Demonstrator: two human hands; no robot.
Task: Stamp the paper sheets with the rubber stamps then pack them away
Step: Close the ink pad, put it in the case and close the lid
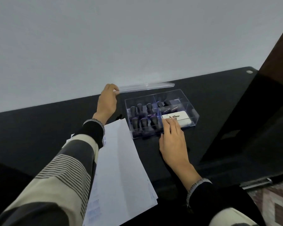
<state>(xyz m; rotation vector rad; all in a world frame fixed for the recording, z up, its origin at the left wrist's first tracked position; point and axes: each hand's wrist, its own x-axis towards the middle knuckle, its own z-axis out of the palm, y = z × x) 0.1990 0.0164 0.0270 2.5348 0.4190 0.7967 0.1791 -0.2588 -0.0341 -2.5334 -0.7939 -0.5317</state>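
A clear plastic box (192, 106) stands on the black table, divided into compartments. Several black-handled rubber stamps (144, 122) stand in its left compartments, and a white ink pad (183, 119) lies in the near right one. My left hand (107, 101) pinches the left end of the clear lid (147, 87), held above the table behind the box. My right hand (171, 137) rests at the box's near edge, fingertips touching the ink pad. A stack of white paper sheets (121, 168) with faint blue stamp marks lies left of the box, partly under my left arm.
The black table (39, 128) runs along a pale wall. A dark brown panel (268, 95) rises at the right. Patterned floor (274, 204) shows past the table's near right edge.
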